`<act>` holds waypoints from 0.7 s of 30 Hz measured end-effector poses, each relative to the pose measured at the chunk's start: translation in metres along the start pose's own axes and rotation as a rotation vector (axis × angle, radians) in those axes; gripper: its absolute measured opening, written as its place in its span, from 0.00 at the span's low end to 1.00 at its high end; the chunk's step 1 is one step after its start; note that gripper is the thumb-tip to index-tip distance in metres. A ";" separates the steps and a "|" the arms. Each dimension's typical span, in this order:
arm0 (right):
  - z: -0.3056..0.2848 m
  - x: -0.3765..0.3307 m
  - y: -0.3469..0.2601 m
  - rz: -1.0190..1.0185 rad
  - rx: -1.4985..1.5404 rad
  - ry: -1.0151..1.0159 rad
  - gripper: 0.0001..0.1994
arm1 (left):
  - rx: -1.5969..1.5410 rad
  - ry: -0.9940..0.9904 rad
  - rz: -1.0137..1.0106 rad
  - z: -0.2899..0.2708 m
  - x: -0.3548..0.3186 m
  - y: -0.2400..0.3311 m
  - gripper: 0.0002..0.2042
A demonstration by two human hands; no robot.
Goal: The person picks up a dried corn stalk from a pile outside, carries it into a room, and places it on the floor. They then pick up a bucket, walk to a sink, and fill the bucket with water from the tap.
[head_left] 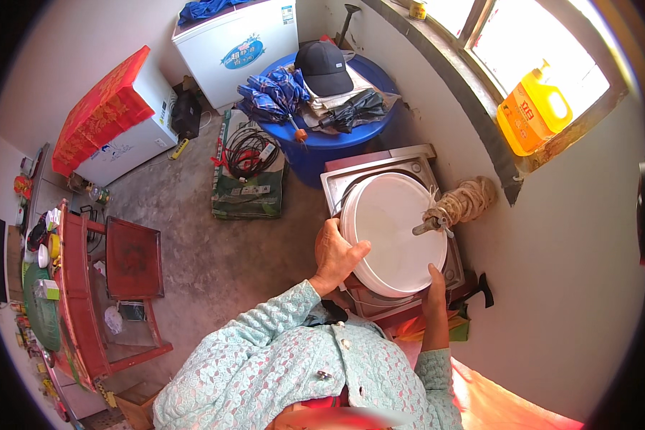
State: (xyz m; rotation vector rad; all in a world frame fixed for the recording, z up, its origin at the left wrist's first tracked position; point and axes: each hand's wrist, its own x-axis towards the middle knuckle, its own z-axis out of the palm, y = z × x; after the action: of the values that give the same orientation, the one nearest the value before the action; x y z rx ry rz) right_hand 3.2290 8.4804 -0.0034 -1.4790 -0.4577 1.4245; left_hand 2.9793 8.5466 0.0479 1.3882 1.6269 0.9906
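A white round plastic tub (398, 236) is between my hands, in front of my body. Several ridges run around its left side; I cannot tell whether its pale top is a lid or its inside. My left hand (335, 256) is closed on the near left rim, thumb over the edge. On the near right side, my right hand (435, 292) grips the rim, its fingers mostly hidden. Beneath the tub is a metal-topped stove-like unit (335, 188), largely covered. A bundle of rope wound on a stick (462, 204) juts from the wall side, overlapping the tub's right edge.
Ahead stands a blue barrel (304, 159) with a dark cap (324, 68) and folded umbrellas (272, 93) on top. A green sack (244, 197) with coiled cable lies on the floor. Left are a red chair (132, 258) and table; a yellow bottle (534, 111) stands on the windowsill.
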 end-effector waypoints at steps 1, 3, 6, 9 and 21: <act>-0.001 0.000 0.000 0.016 0.000 0.000 0.21 | -0.001 0.001 0.002 0.000 0.000 -0.001 0.33; -0.001 -0.001 -0.002 0.024 -0.007 -0.011 0.21 | 0.002 0.000 0.000 0.000 0.000 -0.002 0.33; 0.005 -0.003 -0.003 -0.017 -0.006 0.005 0.20 | 0.008 -0.002 -0.002 0.000 0.000 -0.001 0.33; 0.005 -0.003 -0.003 -0.011 0.002 0.009 0.20 | 0.008 -0.005 -0.007 0.000 0.000 0.001 0.33; 0.002 -0.002 -0.003 0.003 -0.020 0.001 0.22 | -0.005 -0.003 -0.003 -0.001 0.000 0.000 0.32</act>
State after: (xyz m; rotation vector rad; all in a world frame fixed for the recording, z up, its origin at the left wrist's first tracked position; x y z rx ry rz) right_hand 3.2278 8.4813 0.0004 -1.4966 -0.4706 1.4250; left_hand 2.9789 8.5468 0.0483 1.3836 1.6226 0.9891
